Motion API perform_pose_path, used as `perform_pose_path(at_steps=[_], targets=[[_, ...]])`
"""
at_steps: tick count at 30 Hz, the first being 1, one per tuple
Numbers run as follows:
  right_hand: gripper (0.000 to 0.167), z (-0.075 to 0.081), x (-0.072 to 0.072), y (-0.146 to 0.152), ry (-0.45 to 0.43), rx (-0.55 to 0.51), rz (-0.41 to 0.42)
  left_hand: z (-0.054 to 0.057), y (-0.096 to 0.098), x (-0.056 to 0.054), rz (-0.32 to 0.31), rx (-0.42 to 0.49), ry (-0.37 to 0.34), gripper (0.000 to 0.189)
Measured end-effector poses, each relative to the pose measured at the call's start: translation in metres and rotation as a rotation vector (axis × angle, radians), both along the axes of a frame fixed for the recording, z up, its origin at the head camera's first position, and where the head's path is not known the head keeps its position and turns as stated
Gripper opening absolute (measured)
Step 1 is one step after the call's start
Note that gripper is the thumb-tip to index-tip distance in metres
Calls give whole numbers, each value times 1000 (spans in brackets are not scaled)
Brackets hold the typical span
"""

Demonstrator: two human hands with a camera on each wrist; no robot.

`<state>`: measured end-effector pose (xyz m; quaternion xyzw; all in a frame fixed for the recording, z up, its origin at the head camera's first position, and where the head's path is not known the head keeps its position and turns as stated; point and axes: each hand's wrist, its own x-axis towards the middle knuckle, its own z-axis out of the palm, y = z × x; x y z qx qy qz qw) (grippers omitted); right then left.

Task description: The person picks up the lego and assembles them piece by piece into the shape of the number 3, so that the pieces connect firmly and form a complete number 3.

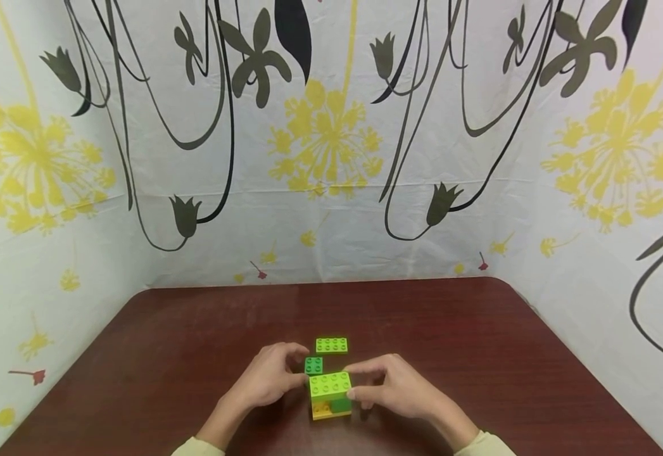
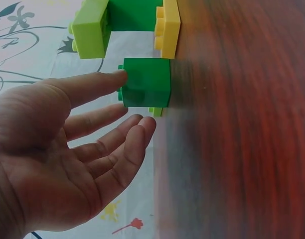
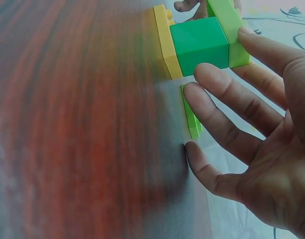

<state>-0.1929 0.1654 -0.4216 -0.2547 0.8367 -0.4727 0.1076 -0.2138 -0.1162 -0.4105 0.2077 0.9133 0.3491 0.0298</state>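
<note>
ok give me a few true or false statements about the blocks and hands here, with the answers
1. The stacked block build has a lime green brick on top. True.
2. The left hand grips the flat lime brick. False: that brick lies alone on the table, beyond both hands; the left hand's fingertip touches the small dark green block.
3. The right hand touches the build with straight fingers. True.
4. The bottom layer of the build is red. False: it is yellow.
5. The small dark green block sits on top of the build. False: it stands on the table just behind it.
</note>
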Motion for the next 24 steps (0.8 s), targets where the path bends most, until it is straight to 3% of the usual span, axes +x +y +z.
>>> perform_pose_path(at_steps=[10,24], targets=[[39,-2,1,0,-7,-6,-5,-7,2,-2,0,-6,11,34],[38,0,1,0,-8,-6,-5,-7,2,-5,3,20,-19,31]])
